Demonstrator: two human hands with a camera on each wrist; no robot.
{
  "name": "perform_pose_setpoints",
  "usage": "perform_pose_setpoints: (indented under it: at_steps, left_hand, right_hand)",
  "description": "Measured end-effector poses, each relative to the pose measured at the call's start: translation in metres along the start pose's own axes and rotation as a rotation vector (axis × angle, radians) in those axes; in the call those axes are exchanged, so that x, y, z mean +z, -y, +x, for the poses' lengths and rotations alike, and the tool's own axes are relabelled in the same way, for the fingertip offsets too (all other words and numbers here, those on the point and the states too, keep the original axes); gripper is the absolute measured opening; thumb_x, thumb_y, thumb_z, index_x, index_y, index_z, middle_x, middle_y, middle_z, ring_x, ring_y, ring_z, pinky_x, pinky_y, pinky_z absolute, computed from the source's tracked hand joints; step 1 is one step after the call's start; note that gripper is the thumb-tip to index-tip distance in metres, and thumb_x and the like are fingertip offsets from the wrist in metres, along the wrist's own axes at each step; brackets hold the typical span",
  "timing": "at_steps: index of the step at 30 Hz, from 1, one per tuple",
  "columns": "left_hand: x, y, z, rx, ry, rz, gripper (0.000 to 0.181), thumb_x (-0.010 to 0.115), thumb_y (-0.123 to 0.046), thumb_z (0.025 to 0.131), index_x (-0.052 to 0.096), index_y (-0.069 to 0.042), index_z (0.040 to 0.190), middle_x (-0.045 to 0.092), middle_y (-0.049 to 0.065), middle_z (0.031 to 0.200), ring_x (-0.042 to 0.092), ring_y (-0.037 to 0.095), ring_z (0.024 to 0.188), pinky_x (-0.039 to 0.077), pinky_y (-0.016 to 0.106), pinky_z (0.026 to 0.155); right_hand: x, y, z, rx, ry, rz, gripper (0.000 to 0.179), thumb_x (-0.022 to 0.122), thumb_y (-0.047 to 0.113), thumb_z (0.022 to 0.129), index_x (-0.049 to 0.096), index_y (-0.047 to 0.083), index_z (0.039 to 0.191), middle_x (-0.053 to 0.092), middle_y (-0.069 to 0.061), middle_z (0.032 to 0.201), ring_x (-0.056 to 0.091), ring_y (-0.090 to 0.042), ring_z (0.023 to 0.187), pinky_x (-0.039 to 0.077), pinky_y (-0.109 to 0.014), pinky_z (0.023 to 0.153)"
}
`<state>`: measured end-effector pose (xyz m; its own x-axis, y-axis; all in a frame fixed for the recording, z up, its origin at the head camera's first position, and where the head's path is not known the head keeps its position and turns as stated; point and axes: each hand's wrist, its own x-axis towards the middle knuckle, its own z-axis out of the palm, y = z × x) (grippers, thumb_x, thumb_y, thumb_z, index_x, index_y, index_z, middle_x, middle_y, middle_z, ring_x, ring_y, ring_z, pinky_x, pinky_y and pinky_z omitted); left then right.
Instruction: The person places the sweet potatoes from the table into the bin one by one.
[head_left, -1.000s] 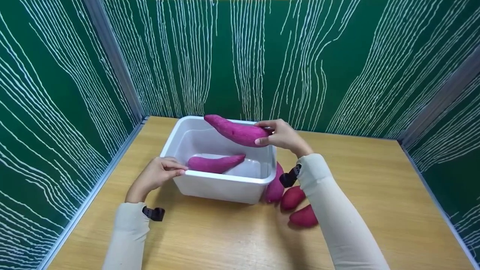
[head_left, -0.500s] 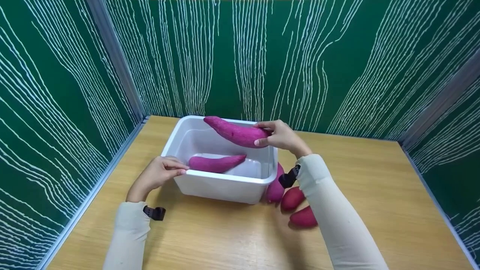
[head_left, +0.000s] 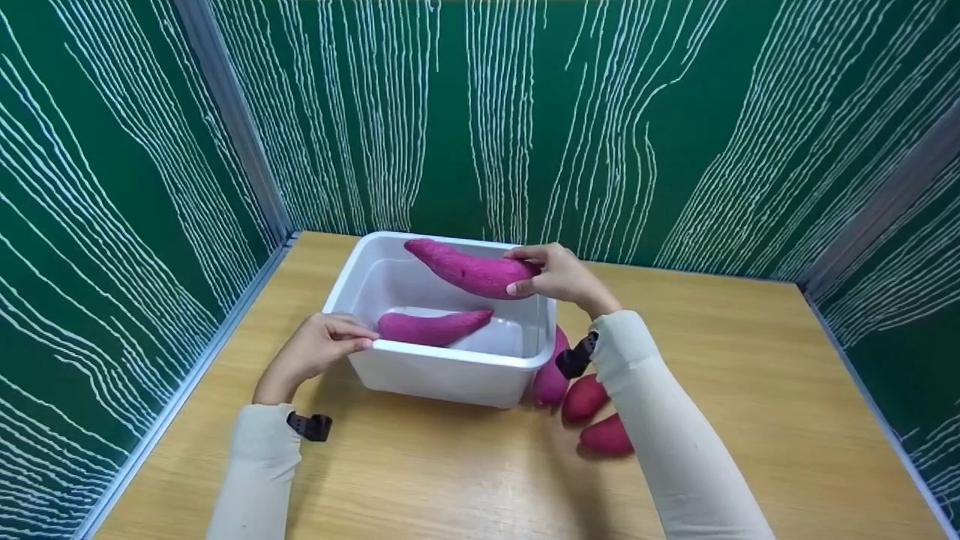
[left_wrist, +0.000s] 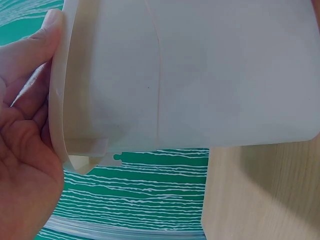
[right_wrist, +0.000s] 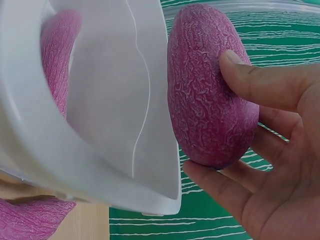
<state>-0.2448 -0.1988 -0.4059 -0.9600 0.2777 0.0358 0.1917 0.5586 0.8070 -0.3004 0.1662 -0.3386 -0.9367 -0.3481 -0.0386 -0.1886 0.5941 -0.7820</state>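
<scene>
My right hand (head_left: 562, 279) grips a purple sweet potato (head_left: 469, 271) by its right end, thumb in front and fingers behind. The sweet potato is held over the opening of a white plastic bin (head_left: 442, 371), its narrow tip pointing left toward the back rim. At the bin's near-left corner, my left hand (head_left: 315, 349) pinches the rim; in the left wrist view its thumb (left_wrist: 42, 42) lies along the rim edge. A second purple sweet potato (head_left: 431, 328) lies inside, along the near wall. The right wrist view shows the wrinkled skin of the held sweet potato (right_wrist: 210, 95) up close.
To the right of the bin, another purple sweet potato (head_left: 550, 381) lies on the wooden table (head_left: 450, 472), partly hidden. Two redder ones (head_left: 585, 397) are beside it, near my right forearm. Green panels (head_left: 585, 112) with white lines enclose the table at back and sides.
My right hand has lowered slightly and shifted a little left, carrying the sweet potato down toward the bin opening. My left hand keeps its hold on the rim.
</scene>
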Motion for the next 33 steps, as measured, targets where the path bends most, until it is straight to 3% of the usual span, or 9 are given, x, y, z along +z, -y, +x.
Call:
perform_pose_setpoints:
  at_steps: [8,15,23,33]
  left_hand:
    - [0.0003,-0.0019,-0.0007,0.042,-0.005,-0.013,0.018,0.074,-0.012,0.082,0.077,-0.007,0.099,0.071,0.013,0.106,0.059,0.028,0.105,0.053,0.042,0.091]
    - [0.0008,-0.0009,-0.0002,0.022,-0.006,-0.015,0.017,0.075,-0.013,0.082,0.078,-0.009,0.098,0.071,0.011,0.105,0.059,0.027,0.104,0.053,0.042,0.092]
    - [0.0008,0.0001,-0.0002,0.023,-0.004,-0.004,0.016,0.074,-0.014,0.083,0.078,-0.009,0.098,0.071,0.011,0.105,0.058,0.026,0.103,0.053,0.041,0.091]
    - [0.0006,-0.0013,0.0005,0.040,-0.007,0.000,0.018,0.075,-0.015,0.083,0.077,-0.008,0.099,0.071,0.010,0.105,0.058,0.026,0.104,0.053,0.039,0.090]
  right_hand:
    - [0.0011,0.0021,-0.0004,-0.028,0.004,0.011,0.054,0.076,0.017,0.082,0.059,0.011,0.132,0.062,-0.015,0.127,0.058,-0.029,0.110,0.049,-0.043,0.095]
    - [0.0018,0.0053,0.0004,0.017,0.026,0.048,0.046,0.071,0.016,0.085,0.061,0.014,0.130,0.058,-0.010,0.136,0.049,-0.033,0.130,0.040,-0.052,0.106]
    - [0.0015,0.0016,-0.0013,0.021,0.059,0.061,0.043,0.072,0.021,0.086,0.063,0.011,0.126,0.063,-0.012,0.128,0.059,-0.030,0.120,0.044,-0.049,0.103]
    - [0.0002,-0.0002,-0.0024,-0.002,0.054,0.031,0.049,0.072,0.023,0.086,0.060,0.011,0.131,0.063,-0.011,0.128,0.059,-0.030,0.120,0.043,-0.049,0.104]
